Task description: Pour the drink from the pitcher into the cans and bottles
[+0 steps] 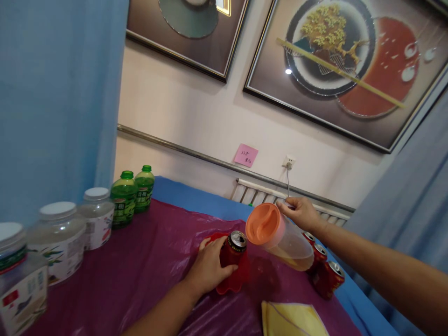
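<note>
While the left hand (206,267) is clasping a dark red can (232,255), its grip wrapped around the side, the right hand (304,213) is clamping a pitcher (289,247) along its upper side and holding it tilted, the orange lid (264,224) leaning toward the can. The can is sitting at or just above a red scalloped dish (241,277); contact cannot be told. Keeping the can upright and still, while changing the pitcher's angle only slowly, would probably be guarding best against spills. Besides the single pitcher, dish and held can, three red cans (326,282) are standing at the right, one yellow cloth (292,321) is lying nearest, and two green bottles (123,200) and three white-lidded jars (58,242) are lining the left.
</note>
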Demonstrator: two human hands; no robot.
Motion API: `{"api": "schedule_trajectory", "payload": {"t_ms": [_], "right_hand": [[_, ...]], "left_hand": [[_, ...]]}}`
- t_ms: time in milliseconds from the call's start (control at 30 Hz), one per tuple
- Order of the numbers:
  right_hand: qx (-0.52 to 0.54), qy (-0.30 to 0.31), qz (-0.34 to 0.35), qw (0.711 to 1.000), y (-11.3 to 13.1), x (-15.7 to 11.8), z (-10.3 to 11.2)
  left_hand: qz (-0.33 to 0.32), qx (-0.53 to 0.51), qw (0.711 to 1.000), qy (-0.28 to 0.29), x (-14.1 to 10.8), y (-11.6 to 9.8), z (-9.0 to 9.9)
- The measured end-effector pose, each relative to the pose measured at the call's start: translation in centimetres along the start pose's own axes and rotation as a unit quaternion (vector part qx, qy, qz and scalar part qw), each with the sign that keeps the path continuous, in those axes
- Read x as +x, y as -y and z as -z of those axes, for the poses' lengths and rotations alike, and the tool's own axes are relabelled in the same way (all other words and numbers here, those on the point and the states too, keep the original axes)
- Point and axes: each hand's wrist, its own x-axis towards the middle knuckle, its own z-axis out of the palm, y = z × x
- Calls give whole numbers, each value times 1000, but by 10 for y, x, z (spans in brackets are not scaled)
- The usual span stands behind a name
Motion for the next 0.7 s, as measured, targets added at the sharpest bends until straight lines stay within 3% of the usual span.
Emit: {"api": "schedule_trajectory", "payload": {"t_ms": [700], "right_hand": [[4, 6, -14, 1000, 0, 0, 1]], "left_hand": [[11, 19, 1000, 18, 0, 0, -1]]}}
